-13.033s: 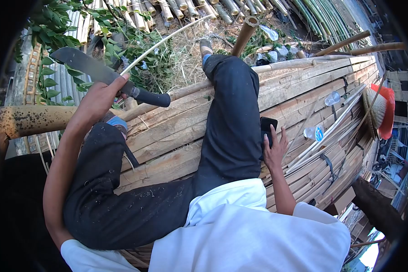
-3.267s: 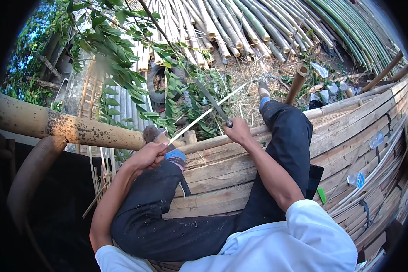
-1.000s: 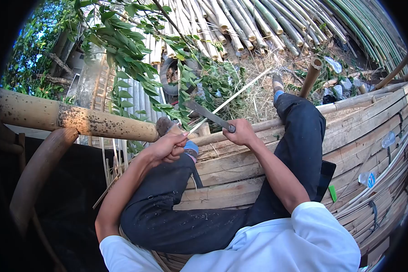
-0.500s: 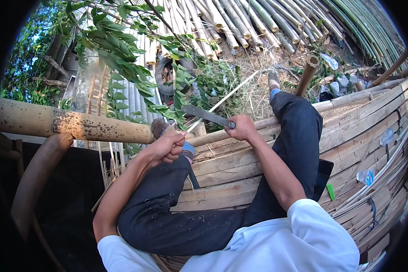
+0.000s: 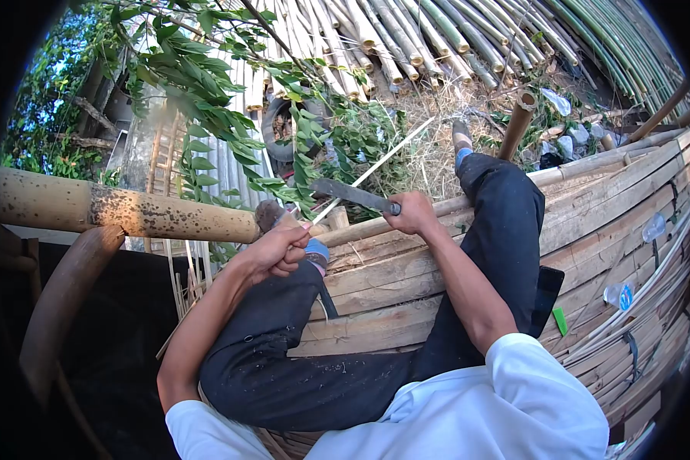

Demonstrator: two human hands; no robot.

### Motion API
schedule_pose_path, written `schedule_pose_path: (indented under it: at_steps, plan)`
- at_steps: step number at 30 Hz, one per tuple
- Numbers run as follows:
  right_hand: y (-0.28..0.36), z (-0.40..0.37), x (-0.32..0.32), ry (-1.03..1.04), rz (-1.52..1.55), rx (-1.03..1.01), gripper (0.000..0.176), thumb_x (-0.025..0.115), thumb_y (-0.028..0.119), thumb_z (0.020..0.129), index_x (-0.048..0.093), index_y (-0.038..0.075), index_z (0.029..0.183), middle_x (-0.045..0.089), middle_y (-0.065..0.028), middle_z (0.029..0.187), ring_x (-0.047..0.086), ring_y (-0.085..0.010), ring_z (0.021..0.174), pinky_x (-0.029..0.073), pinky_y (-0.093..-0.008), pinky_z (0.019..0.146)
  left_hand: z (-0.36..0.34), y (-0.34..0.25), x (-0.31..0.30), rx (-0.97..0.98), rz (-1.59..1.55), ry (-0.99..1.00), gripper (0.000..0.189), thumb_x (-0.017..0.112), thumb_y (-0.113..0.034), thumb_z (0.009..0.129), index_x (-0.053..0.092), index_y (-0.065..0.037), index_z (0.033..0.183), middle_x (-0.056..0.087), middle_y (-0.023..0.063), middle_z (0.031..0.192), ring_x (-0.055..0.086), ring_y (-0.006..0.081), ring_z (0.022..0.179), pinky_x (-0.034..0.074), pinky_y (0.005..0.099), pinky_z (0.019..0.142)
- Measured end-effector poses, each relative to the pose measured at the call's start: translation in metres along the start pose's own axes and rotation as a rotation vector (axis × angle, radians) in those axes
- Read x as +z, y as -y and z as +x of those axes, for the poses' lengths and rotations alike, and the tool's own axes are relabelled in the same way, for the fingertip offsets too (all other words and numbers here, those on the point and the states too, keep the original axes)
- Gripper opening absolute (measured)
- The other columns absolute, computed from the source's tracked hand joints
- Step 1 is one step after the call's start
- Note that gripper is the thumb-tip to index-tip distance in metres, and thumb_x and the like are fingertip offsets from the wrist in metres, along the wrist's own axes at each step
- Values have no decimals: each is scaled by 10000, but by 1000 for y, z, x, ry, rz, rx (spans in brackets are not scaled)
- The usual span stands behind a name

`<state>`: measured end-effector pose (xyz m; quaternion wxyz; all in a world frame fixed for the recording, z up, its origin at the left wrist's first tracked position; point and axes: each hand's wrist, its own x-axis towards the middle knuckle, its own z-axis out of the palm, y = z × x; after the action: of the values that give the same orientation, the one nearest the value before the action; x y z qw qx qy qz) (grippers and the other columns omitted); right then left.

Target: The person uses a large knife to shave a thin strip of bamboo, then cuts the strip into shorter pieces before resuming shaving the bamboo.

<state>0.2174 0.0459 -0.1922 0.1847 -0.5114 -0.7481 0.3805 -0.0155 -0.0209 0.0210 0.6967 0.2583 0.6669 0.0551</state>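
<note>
- While the person is sitting on the stack of split bamboo planks (image 5: 590, 192), the right hand (image 5: 412, 215) is wrapping its fingers tight round the handle of the big knife (image 5: 353, 195).
- The blade is lying across the thin bamboo strip (image 5: 387, 159), seemingly touching it just beyond the left hand (image 5: 277, 250), though the contact is hard to make out.
- The left hand is pinching the strip's near end in closed fingers, above the bent knee.
- The strip is slanting up and away over the dry grass (image 5: 446, 157).
- A plastic bottle (image 5: 618, 294) is lying among the planks at right, its blue label too small to read.
</note>
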Motion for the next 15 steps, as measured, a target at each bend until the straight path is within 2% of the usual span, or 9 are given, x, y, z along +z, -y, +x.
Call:
schedule_pose_path:
  at_steps: [12, 14, 15]
  plan:
    - [-10, 3, -2, 22, -21, 37, 253, 619, 335, 700, 717, 155, 850, 666, -177, 769, 644, -371, 773, 522, -457, 739, -4, -1, -1, 0, -37, -12, 412, 344, -403, 1018, 340, -169, 678, 206, -84, 481, 127, 27, 381, 71, 215, 339]
    - [-19, 3, 1, -43, 113, 195, 264, 611, 328, 712, 688, 85, 780, 648, -195, 716, 641, -367, 710, 502, -450, 678, -8, 3, -3, 5, -31, -6, 417, 347, -409, 1017, 337, -171, 675, 206, -83, 479, 128, 28, 380, 71, 214, 339]
    - [-31, 8, -3, -43, 114, 191, 264, 611, 328, 712, 688, 85, 780, 648, -195, 716, 641, -367, 710, 502, -450, 678, -14, 7, -6, -3, -37, 11, 425, 351, -419, 1014, 332, -171, 671, 204, -83, 477, 127, 30, 378, 72, 215, 339]
